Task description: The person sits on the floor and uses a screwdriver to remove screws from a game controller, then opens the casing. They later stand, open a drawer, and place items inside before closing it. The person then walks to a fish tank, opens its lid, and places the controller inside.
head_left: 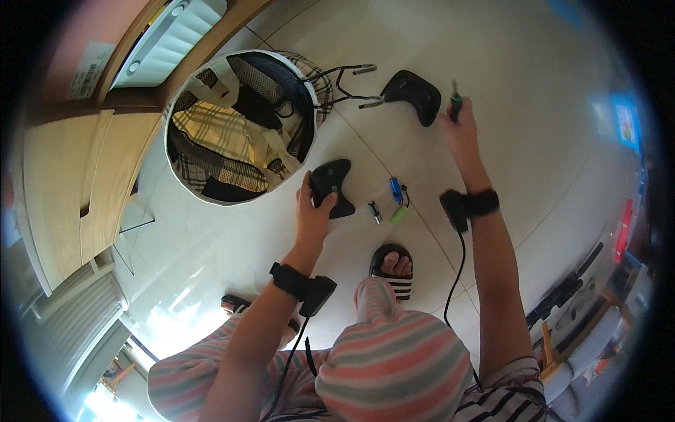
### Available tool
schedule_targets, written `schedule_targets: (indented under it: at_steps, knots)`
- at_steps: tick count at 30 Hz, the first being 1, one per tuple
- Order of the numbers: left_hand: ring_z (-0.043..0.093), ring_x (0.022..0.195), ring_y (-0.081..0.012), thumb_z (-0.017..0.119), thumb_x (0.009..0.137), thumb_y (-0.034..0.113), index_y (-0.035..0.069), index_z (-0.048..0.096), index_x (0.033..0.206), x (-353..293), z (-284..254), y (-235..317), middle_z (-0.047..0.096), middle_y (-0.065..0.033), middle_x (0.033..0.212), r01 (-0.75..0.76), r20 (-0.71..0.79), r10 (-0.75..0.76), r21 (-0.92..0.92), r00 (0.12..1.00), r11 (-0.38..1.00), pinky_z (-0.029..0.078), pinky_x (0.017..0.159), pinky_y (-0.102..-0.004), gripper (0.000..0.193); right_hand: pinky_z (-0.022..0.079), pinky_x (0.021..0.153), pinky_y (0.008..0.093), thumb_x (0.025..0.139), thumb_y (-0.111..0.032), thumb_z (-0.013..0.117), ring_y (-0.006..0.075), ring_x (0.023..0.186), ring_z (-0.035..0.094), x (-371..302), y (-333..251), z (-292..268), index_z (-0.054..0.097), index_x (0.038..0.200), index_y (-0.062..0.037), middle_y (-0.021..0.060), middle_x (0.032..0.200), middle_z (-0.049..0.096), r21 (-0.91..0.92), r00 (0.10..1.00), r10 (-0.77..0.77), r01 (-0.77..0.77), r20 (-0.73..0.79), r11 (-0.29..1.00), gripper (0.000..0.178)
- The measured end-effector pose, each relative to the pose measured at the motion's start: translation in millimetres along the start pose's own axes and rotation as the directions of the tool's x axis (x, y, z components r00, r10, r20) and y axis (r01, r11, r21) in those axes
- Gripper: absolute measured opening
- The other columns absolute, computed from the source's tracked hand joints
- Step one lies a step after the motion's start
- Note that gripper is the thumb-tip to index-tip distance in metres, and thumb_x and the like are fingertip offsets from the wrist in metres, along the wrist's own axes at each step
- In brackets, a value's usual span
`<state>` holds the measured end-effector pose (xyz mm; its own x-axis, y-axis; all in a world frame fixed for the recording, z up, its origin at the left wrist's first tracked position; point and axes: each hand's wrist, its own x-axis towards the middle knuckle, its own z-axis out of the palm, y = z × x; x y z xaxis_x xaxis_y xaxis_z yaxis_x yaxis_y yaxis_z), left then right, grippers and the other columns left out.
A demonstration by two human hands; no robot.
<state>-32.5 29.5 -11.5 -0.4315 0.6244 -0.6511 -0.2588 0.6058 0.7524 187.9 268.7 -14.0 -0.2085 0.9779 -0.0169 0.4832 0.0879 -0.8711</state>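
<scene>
On the pale floor just right of the basket, the black controller (343, 184) sits in my left hand (313, 211), its long axis running away from me and its two horns pointing right. My thumb lies over it and my fingers wrap its left edge, clamped on. Out to the right, my right hand (462, 125) is closed around a slim green-and-black tool (455, 105), its thin tip pointing away. Just left of that hand lies a second black controller (413, 93), touching or nearly touching bent metal wire legs (340, 83). Nearer me are a blue cylinder (396, 188), a light-green one (399, 215) and a dark-green-and-silver piece (375, 212). The round mesh basket (167, 141), white-rimmed, holds yellow plaid cloth (214, 130); the floor (541, 162) is glossy tile, the controllers smooth and curved.
</scene>
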Motion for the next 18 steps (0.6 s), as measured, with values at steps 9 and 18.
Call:
schedule_targets:
  at_steps: [9, 18]
  knots:
    - [0.041, 0.124, -0.0367, 0.060, 0.076, -0.002, 0.003, 0.046, 0.129, -22.0, 6.6, 17.9, 0.042, -0.0193, 0.131, -0.387, -0.208, 0.513, 0.445, 0.833, 0.808, 0.032, 0.107, -0.0419, 0.056, 0.048, 0.076, 0.0346, 0.073, -0.029, 0.080, 0.0219, 0.084, 0.059, 18.4, -18.1, 14.9, 0.056, 0.096, -0.0001, 0.0115, 0.089, 0.059, -0.403, 0.991, 0.057, -0.002, 0.123, 0.915, 0.044]
    - [0.045, 0.123, -0.0194, 0.069, 0.089, 0.024, 0.006, 0.036, 0.142, -37.2, 26.9, 33.6, 0.050, -0.0072, 0.131, -0.071, 0.459, 0.211, -0.304, 0.863, 0.950, 0.038, 0.102, -0.0370, 0.065, 0.052, 0.081, 0.0332, 0.088, -0.035, 0.064, 0.0201, 0.089, 0.065, -133.9, -47.4, -5.3, 0.060, 0.114, -0.0035, 0.0072, 0.106, 0.066, 0.373, 0.361, 0.268, -0.928, 0.893, 0.007, 0.041]
